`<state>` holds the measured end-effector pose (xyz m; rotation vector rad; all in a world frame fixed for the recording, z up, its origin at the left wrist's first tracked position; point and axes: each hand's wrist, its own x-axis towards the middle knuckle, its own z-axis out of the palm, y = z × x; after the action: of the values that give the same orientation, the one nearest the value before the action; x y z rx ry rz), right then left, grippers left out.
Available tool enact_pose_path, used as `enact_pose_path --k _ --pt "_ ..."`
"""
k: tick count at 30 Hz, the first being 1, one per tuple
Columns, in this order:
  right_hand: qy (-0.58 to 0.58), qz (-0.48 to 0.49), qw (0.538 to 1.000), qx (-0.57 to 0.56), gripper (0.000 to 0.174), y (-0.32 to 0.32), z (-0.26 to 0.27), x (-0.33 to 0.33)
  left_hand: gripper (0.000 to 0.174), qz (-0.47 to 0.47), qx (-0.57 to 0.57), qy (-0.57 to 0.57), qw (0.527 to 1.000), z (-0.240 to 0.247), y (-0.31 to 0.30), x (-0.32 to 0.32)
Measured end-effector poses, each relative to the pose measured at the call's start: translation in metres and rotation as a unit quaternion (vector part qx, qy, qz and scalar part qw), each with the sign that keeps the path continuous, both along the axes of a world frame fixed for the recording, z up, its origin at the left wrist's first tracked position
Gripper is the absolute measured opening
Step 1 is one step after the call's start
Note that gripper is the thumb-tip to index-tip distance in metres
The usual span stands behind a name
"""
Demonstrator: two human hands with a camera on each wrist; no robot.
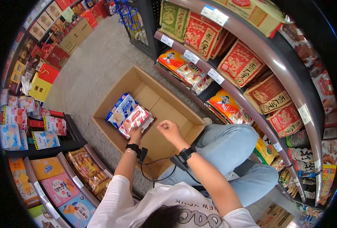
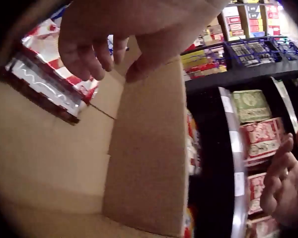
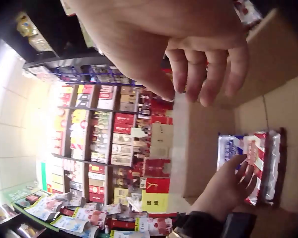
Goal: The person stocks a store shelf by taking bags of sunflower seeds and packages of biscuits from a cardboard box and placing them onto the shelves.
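Inside a cardboard box (image 1: 164, 107) lie a blue-and-white snack packet (image 1: 120, 109) and, overlapping it, a red-and-white snack packet (image 1: 137, 118). A silvery packet with a dark red edge (image 2: 42, 84) shows beneath the red-and-white one. My left hand (image 1: 136, 133) is over the near end of the red-and-white packet, its fingers loosely bent and nothing in its grasp, as the left wrist view shows. To its right my right hand (image 1: 171, 131) hovers above the box, fingers bent loosely and holding nothing.
Shelves of red and brown paper-wrapped packs (image 1: 242, 62) rise along the right. At the left stand a low shelf with boxed snacks (image 1: 58, 186) and hanging pouches (image 1: 14, 117). My bent knee (image 1: 229, 142) is beside the box. A cable (image 1: 162, 178) hangs between the wrists.
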<state>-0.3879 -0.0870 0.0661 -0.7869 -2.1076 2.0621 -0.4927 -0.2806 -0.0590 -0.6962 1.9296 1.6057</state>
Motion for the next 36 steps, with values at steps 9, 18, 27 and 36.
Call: enact_pose_path --k 9,18,27,36 --pt "-0.106 -0.052 0.992 0.041 0.017 0.02 -0.073 0.011 0.05 0.058 -0.061 -0.096 0.992 -0.039 -0.019 0.002" --pt "-0.213 -0.201 0.918 0.266 0.036 0.106 -0.062 -0.009 0.059 -0.039 -0.392 0.21 0.895 0.011 -0.019 0.029" --pt "-0.429 -0.019 0.831 0.354 0.039 0.1 -0.022 -0.008 0.073 -0.012 -0.479 -0.024 0.877 0.093 -0.013 0.029" --pt "-0.416 -0.035 0.844 0.337 0.024 0.102 -0.044 -0.004 0.032 -0.019 -0.089 0.03 0.995 0.054 -0.104 -0.039"
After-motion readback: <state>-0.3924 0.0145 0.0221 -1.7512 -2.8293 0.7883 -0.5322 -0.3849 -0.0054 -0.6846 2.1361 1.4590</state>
